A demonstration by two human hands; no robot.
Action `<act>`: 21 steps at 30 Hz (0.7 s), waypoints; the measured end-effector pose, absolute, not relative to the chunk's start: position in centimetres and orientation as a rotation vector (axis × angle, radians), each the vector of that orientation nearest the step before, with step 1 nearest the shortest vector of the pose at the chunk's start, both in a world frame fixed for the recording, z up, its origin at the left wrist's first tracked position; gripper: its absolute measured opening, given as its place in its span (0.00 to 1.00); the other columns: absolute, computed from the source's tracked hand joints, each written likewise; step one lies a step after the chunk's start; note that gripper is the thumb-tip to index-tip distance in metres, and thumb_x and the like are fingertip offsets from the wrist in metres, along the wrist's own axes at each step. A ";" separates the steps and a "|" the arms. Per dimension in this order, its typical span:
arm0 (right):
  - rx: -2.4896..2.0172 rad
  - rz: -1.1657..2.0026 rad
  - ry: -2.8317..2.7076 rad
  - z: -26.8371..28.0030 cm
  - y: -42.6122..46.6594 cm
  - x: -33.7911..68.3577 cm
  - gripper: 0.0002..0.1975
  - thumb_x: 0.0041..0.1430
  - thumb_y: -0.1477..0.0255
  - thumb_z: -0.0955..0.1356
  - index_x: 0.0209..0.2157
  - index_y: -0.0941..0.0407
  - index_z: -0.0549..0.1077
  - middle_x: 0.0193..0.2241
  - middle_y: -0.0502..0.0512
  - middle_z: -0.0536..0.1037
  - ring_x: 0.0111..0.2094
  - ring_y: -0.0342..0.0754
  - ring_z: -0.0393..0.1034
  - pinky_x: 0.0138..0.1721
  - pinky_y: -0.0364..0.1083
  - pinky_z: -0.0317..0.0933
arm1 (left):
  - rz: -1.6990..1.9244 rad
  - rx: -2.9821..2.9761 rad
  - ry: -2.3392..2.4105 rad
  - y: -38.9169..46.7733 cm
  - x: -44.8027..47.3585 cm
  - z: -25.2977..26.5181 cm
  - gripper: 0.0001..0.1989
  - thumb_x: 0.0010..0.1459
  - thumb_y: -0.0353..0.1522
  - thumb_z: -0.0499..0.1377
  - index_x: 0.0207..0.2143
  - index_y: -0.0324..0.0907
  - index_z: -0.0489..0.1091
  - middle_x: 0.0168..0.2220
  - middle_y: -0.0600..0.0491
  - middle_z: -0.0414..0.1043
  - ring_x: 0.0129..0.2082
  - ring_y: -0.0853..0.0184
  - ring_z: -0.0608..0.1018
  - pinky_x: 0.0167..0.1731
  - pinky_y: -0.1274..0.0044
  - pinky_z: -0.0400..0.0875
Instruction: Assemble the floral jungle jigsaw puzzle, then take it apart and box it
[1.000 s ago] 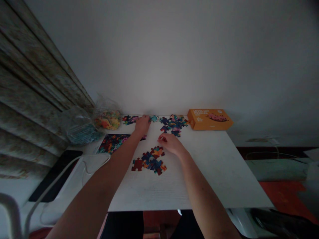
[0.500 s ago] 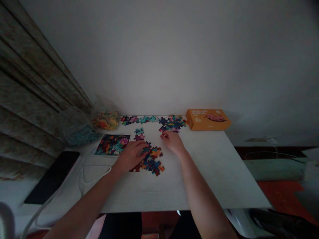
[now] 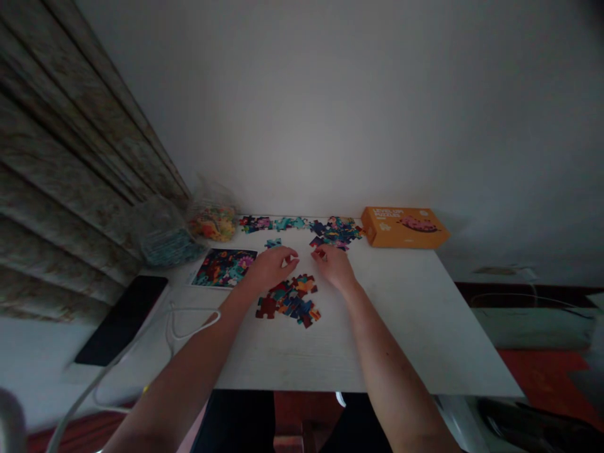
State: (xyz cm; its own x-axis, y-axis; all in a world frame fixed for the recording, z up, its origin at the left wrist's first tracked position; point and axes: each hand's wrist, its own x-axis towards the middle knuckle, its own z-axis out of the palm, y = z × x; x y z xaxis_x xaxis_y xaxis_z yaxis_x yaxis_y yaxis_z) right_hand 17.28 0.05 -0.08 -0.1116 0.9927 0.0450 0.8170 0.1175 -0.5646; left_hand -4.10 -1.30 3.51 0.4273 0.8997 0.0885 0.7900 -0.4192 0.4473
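Left hand (image 3: 271, 265) has come off the jigsaw pieces (image 3: 295, 305), exposing them, facing right hand (image 3: 335, 265); can't tell if either's closed.

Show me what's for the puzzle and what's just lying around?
For the puzzle:
- pile of pieces
- row of pieces by the wall
- picture sheet
- orange puzzle box
- clear bags, maybe; contents are blurry

Probably just lying around:
- flat black thing
- white cable
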 end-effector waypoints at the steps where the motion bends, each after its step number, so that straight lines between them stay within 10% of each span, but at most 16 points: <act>1: -1.736 0.557 -1.994 -0.2 0.1 17.4 0.10 0.69 0.67 0.66 0.40 0.54 0.80 0.41 0.57 0.82 0.42 0.50 0.75 0.46 0.47 0.64 | 0.415 2.349 1.481 -0.7 -3.8 3.6 0.14 0.67 0.39 0.55 0.46 0.45 0.78 0.38 0.51 0.80 0.38 0.62 0.80 0.44 0.73 0.72; 21: -2.103 0.277 -2.048 0.8 10.5 14.9 0.17 0.62 0.68 0.71 0.52 0.56 0.77 0.50 0.70 0.79 0.57 0.66 0.69 0.59 0.66 0.57 | 0.238 2.350 1.478 -1.1 -4.7 1.9 0.16 0.67 0.41 0.55 0.30 0.45 0.77 0.30 0.49 0.79 0.36 0.59 0.81 0.38 0.72 0.69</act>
